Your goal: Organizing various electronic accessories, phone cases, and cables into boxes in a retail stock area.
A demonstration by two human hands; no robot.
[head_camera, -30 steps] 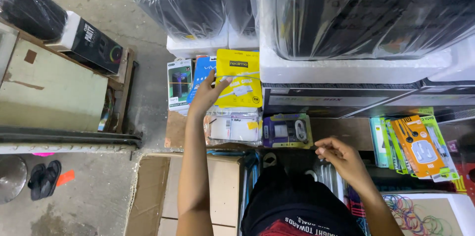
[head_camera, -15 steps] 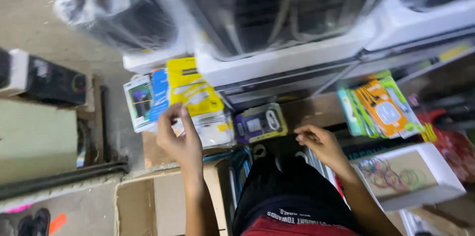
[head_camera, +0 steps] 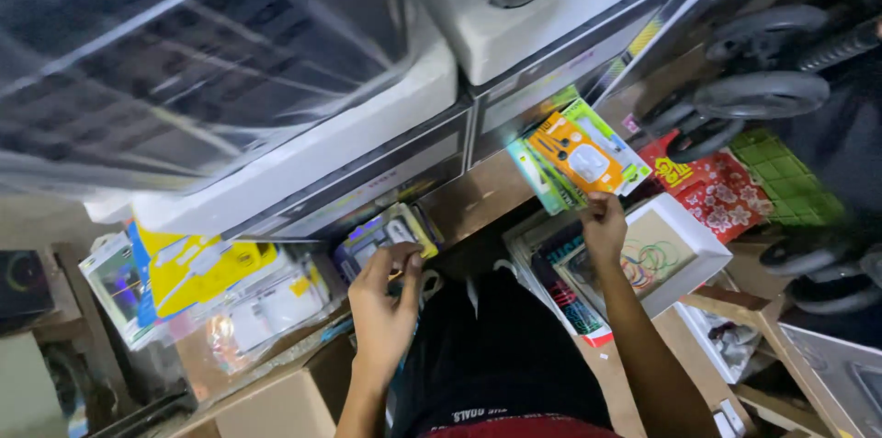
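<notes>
My left hand (head_camera: 384, 302) rests at the lower edge of a small packaged item with a yellow border (head_camera: 390, 234), fingers bent against it; whether it grips the pack is unclear. My right hand (head_camera: 604, 223) pinches the bottom of a fanned stack of orange and green blister packs (head_camera: 577, 155) and holds it up under the shelf edge. To the left lie yellow packages (head_camera: 197, 265) and clear white packs (head_camera: 266, 307) on a cardboard box (head_camera: 276, 401).
Large plastic-wrapped white appliances (head_camera: 303, 139) hang over the goods. A white box with coloured rubber bands (head_camera: 684, 250) sits under my right hand. Red patterned packs (head_camera: 721, 190), green packs (head_camera: 785, 176) and stroller wheels (head_camera: 758, 93) are at right.
The view has swung right. My left hand left the yellow packages and came to the small yellow-bordered pack. My right hand reached right and took hold of the orange and green packs.
</notes>
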